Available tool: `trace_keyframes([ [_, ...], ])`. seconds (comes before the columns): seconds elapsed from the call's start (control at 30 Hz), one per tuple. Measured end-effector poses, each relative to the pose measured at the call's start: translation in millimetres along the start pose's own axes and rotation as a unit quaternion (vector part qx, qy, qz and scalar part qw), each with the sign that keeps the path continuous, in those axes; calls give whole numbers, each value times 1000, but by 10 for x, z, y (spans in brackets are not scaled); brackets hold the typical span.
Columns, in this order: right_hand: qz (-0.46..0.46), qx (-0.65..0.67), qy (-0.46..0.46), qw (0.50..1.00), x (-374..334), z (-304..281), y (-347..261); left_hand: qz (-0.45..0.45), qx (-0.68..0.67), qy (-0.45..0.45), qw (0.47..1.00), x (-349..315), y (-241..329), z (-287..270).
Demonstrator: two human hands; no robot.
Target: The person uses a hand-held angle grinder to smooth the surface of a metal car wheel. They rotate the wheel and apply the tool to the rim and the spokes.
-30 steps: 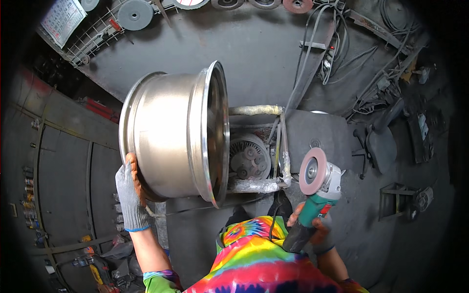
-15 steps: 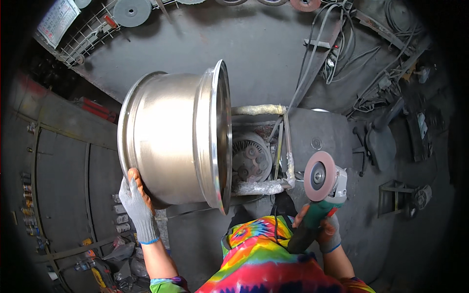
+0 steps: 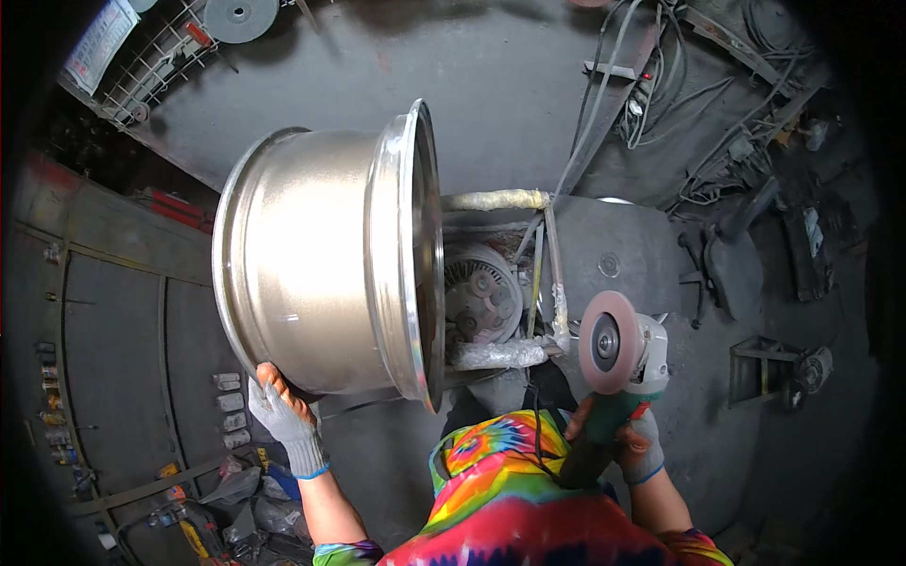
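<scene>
A large silver metal wheel rim sits sideways on a machine hub, its barrel facing me. My left hand, in a grey and orange glove, grips the rim's lower left edge. My right hand, also gloved, holds an angle grinder by its green body. The grinder's pink disc faces left, a short way right of the rim and apart from it.
A dark wall with hanging discs and a wire rack is behind. Cables hang at the upper right. Tools and clutter lie on the floor at the lower left. A dark stand is at the right.
My left hand slid down along the rim's edge to its lower left. The grinder shifted slightly right and down, staying off the rim.
</scene>
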State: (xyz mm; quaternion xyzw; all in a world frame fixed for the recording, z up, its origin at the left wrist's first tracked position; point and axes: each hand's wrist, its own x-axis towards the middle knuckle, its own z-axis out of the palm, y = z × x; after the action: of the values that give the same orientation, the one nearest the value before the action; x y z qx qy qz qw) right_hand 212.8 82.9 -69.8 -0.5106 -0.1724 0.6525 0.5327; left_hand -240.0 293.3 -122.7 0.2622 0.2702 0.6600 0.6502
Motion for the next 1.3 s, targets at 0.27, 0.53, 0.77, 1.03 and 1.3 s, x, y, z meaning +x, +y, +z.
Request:
trace_keyframes([
  [0.27, -19, 39, -8, 999, -45, 7, 66, 15, -77, -21, 997, -98, -50, 26],
  [0.53, 17, -4, -48, 999, -114, -180, 290, 86, 107, 65, 988, -48, -114, 64],
  [0.77, -86, 158, -40, 983, -294, -251, 481, -153, -272, -269, 911, 189, 12, -204],
  [1.03, -12, 156, -19, 988, -379, -400, 654, 108, 297, 55, 947, -31, -22, 540],
  [1.3, -59, 56, 23, 996, -375, -329, 671, 122, 420, 129, 890, 169, 75, 988],
])
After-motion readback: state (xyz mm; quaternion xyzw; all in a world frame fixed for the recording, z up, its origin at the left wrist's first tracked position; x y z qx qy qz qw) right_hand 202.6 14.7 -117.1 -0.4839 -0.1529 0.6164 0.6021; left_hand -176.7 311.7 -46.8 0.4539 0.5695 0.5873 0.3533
